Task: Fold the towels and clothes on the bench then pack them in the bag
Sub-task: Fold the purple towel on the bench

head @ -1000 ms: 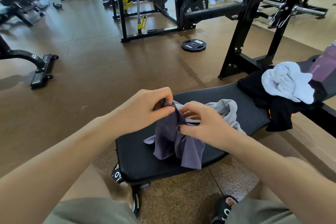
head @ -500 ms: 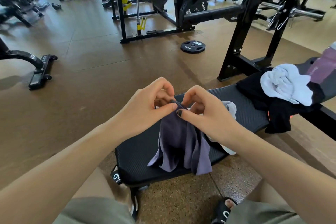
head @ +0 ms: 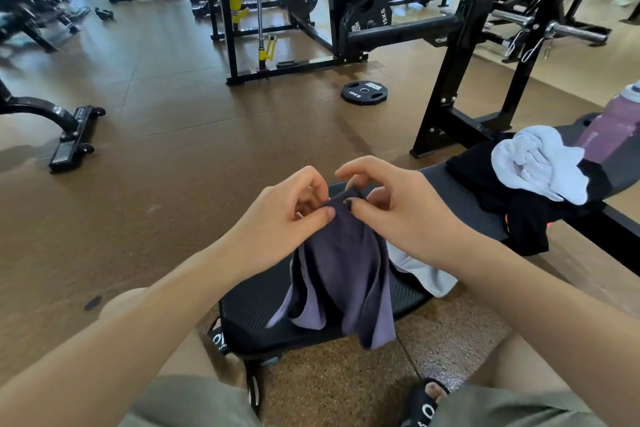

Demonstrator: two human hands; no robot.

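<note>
1. Pinching the top edge of a purple cloth (head: 341, 274), the left hand (head: 280, 218) and the right hand (head: 405, 211) sit close together above the near end of the bench (head: 460, 198).
2. Each hand grips narrowly, thumb against fingers, with a small fold of the cloth's hem caught between them; the right forefinger is lifted clear.
3. The cloth hangs from that pinch and drapes down over the bench's near end, its lower corners past the pad's edge. Holding it up this way probably lets it fall straight so the edges can be found before folding.
4. A pale grey towel (head: 422, 270) lies on the bench just right of the hanging cloth, partly hidden behind it.
5. Farther along the bench to the right, a black garment (head: 519, 222) is heaped with a white towel (head: 540, 170) bundled on top; part of the black garment spills over the bench's front edge. These look unfolded, waiting their turn.
6. Beyond that heap, at the bench's far end, stands a purple bottle (head: 613, 125).
7. No bag is in view, so where the packing will go cannot be told.
8. Judging by this, the folding is only at its start: nothing on the bench is folded yet.
</note>
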